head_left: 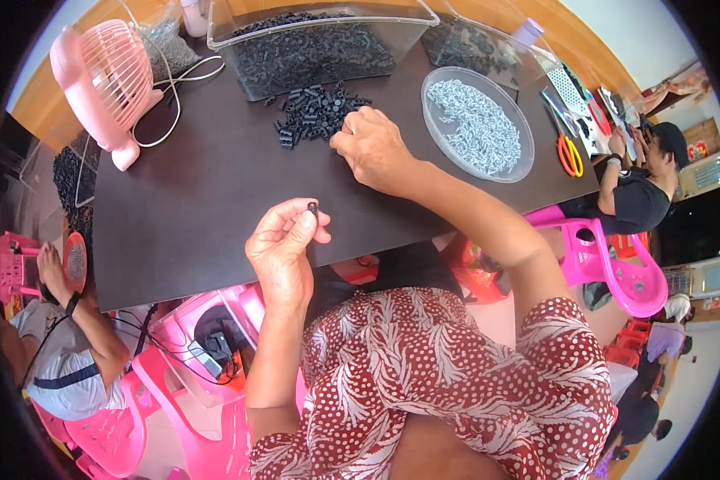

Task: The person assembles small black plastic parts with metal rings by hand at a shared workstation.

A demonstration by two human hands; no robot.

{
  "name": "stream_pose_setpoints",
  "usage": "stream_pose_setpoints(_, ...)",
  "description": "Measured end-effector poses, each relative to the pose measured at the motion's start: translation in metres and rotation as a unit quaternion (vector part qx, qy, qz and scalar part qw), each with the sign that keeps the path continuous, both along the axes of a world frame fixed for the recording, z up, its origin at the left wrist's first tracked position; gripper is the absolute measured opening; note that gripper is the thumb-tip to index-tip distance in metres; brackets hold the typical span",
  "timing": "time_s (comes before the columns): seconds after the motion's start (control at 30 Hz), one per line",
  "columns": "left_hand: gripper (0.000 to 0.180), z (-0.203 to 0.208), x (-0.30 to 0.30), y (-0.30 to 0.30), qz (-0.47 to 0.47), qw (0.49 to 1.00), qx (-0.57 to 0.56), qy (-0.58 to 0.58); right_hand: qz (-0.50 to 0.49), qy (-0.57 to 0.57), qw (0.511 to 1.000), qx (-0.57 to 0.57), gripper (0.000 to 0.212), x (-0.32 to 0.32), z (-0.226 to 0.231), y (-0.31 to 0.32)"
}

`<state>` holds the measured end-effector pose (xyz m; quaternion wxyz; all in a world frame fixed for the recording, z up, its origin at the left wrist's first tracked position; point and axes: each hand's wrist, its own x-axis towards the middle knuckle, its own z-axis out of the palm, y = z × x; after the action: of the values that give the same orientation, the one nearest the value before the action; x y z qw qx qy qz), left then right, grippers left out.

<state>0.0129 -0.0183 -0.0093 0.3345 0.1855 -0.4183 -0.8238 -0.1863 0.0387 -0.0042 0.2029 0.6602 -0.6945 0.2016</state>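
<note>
Near table's front edge (pixel 216 272): left hand (pixel 280 244) pinches small black part (pixel 313 208); right hand (pixel 374 148) curled loosely at black parts pile (pixel 316 112).

We sit at a dark brown table (pixel 192 200) that fills the middle of the scene. Past its far edge we see a band of orange-brown wood (pixel 584 40) and a pale wall in the far right corner. Bright pink plastic chairs (pixel 616 264) stand on the right and near left, over a light floor (pixel 680 384). Even, bright light falls across everything, with soft shadows on the tabletop.
</note>
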Motion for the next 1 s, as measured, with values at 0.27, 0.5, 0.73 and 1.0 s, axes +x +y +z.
stream_pose_setpoints(0.27, 0.015, 0.002, -0.003, 0.001, 0.015, 1.0, 0.002, -0.021, 0.024, -0.033, 0.999, 0.033, 0.01, 0.021, 0.017, 0.016)
stream_pose_setpoints(0.5, 0.015, 0.006, -0.006, 0.003, 0.012, 0.999, -0.008, -0.031, 0.101, -0.356, 0.928, 0.048, 0.01, 0.043, 0.057, 0.031)
stream_pose_setpoints(0.73, 0.018, 0.01, -0.007, 0.01, 0.016, 0.999, -0.011, -0.042, 0.055, -0.526, 0.846, 0.066, 0.01, 0.052, 0.062, 0.033)
stream_pose_setpoints(1.0, 0.016, 0.011, -0.006, 0.014, 0.023, 0.999, -0.005, -0.03, 0.059, -0.506, 0.859, 0.049, 0.01, 0.059, 0.057, 0.034)
